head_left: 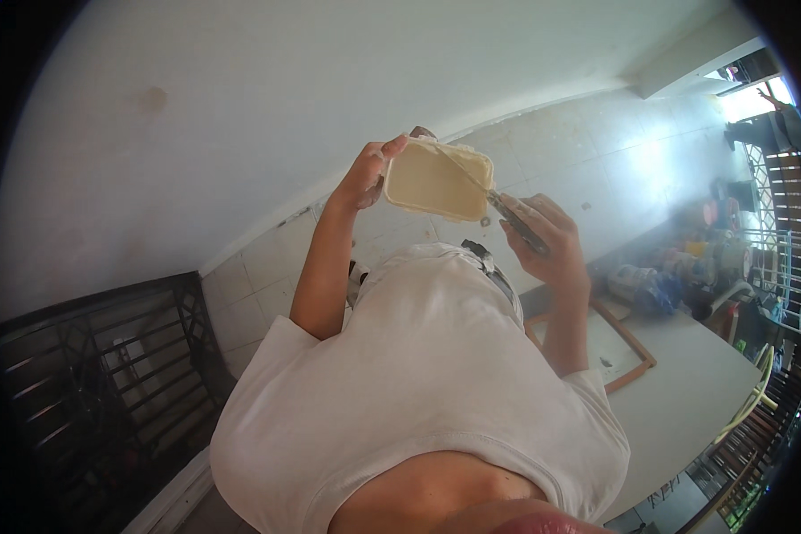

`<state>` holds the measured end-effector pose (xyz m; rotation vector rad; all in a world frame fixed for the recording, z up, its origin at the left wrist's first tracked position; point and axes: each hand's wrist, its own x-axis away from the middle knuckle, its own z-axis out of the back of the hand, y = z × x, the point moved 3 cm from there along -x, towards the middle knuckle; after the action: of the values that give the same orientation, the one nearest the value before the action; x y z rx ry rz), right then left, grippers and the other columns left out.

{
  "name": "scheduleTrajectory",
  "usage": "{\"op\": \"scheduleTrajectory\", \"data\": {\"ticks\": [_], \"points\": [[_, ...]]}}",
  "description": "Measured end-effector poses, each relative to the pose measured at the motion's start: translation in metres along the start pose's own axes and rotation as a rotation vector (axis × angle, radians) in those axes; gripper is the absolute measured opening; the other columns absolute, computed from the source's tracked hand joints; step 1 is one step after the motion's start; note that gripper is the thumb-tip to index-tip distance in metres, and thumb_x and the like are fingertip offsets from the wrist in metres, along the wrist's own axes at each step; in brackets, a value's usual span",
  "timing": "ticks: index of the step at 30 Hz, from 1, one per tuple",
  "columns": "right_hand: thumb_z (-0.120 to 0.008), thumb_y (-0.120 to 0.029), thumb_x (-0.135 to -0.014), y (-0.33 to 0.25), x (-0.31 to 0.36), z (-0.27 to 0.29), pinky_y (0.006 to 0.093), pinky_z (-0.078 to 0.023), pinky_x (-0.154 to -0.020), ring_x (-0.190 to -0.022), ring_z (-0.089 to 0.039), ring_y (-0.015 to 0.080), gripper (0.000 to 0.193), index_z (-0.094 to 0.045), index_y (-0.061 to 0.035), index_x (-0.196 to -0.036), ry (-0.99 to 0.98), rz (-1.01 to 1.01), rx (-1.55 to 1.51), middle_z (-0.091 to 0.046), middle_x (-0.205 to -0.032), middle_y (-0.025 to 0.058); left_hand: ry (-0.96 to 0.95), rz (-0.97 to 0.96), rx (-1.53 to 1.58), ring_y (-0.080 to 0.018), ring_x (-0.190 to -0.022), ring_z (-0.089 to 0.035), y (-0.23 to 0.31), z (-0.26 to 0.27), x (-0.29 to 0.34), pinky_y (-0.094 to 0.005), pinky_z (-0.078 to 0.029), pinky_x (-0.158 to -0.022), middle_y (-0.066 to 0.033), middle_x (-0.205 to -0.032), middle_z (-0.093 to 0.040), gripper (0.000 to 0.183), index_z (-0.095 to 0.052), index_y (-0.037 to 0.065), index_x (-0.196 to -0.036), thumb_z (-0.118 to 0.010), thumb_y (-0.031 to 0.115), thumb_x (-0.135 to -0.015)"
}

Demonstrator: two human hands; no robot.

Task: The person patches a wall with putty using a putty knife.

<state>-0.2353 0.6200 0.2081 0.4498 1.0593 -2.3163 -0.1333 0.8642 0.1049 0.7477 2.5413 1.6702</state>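
In front of the white wall, my left hand (pixel 367 180) grips the left side of a cream rectangular plastic tub (pixel 436 214). The tub is tilted so its open side faces me, and whitish paste is smeared along its rim. Whitish smears also show on the fingers. My right hand (pixel 552 238) is wrapped round the dark, stained handle of a putty knife (pixel 518 222). The knife's thin blade lies across the tub's upper right corner, its tip near the far rim. How much paste the tub holds, I cannot tell.
A white wall (pixel 267 116) rises ahead and to the left above a tiled floor (pixel 267 280). At the right stands a pale table (pixel 685 383) with a wood-framed board (pixel 627 356) and cluttered bags (pixel 654 289). A dark metal gate (pixel 107 374) is at lower left. Another person (pixel 770 129) is at far right.
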Motion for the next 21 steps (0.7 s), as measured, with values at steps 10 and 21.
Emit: {"op": "scheduleTrajectory", "data": {"ticks": [10, 21], "points": [[-0.071, 0.003, -0.073, -0.004, -0.01, -0.005, 0.0357, -0.051, -0.063, -0.073, -0.06, 0.0255, 0.04, -0.067, -0.0053, -0.113, -0.109, -0.027, 0.053, -0.063, -0.083, 0.009, -0.019, -0.046, -0.192, -0.0168, -0.074, -0.065, -0.017, 0.01, -0.009, -0.0303, -0.054, -0.06, -0.0117, -0.087, -0.066, 0.052, -0.064, -0.008, -0.106, -0.051, 0.042, -0.098], [-0.074, 0.002, -0.075, -0.009, -0.016, 0.008, 0.035, -0.05, -0.062, -0.071, -0.062, 0.0244, 0.04, -0.067, -0.0072, -0.113, -0.247, -0.11, 0.126, -0.066, -0.085, 0.01, -0.088, -0.017, -0.251, -0.0131, -0.078, -0.064, -0.024, -0.018, -0.016, -0.0278, -0.053, -0.065, -0.0121, -0.094, -0.066, 0.051, -0.064, -0.008, -0.106, -0.052, 0.041, -0.098]]}}
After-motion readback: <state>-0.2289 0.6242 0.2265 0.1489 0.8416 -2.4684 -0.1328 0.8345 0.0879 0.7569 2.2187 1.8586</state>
